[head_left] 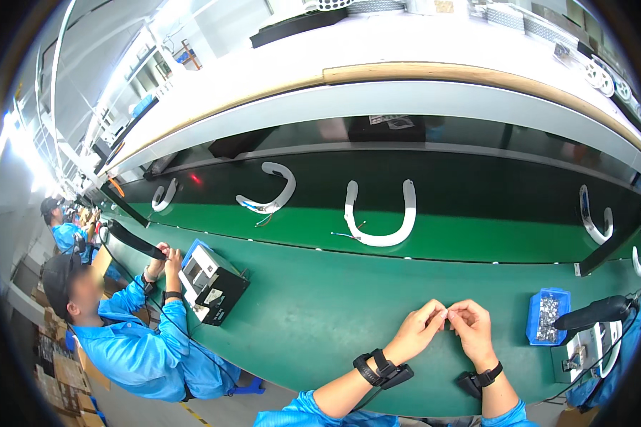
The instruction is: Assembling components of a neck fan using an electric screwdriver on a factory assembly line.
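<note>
My left hand (421, 327) and my right hand (471, 329) meet fingertip to fingertip above the green bench top (313, 313). Both pinch a very small part (448, 316) between them; it is too tiny to make out. Each wrist carries a black strap with a black box. A blue bin (548, 314) of small metal parts stands just right of my right hand. On the belt beyond, a white U-shaped band (379, 217) with thin wires lies straight ahead.
More white curved bands (271, 192) (595, 219) (165, 195) ride the dark-green conveyor. A co-worker in a blue coat (139, 341) works at the left beside a black-and-white box device (212, 283). A black-handled tool (597, 312) and a white fixture sit at right.
</note>
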A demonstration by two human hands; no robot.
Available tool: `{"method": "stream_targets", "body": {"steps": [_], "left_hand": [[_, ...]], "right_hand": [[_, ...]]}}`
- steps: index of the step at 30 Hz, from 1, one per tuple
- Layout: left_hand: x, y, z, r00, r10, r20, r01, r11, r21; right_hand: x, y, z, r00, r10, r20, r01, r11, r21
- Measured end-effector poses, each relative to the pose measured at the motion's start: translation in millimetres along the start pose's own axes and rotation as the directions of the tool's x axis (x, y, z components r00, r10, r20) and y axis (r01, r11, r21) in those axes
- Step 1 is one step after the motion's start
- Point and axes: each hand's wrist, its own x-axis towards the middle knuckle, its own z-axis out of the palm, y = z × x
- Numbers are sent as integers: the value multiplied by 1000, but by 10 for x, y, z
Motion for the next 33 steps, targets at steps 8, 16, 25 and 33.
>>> {"method": "stream_targets", "body": {"steps": [8,16,25,33], "left_hand": [[41,42,77,1000,30,10,-30,999,-41],[-15,160,103,995,95,-29,-96,995,-20],[-91,556,208,999,40,9,-41,999,29],[-69,574,231,998,50,-27,-48,995,83]], "right_hand": [[-50,-60,-51,997,-58,56,47,983,179],[-46,10,-109,960,-234,152,212,966,146],[23,183,-96,969,-212,124,197,972,125],[52,202,-117,976,-173,131,165,984,69]]}}
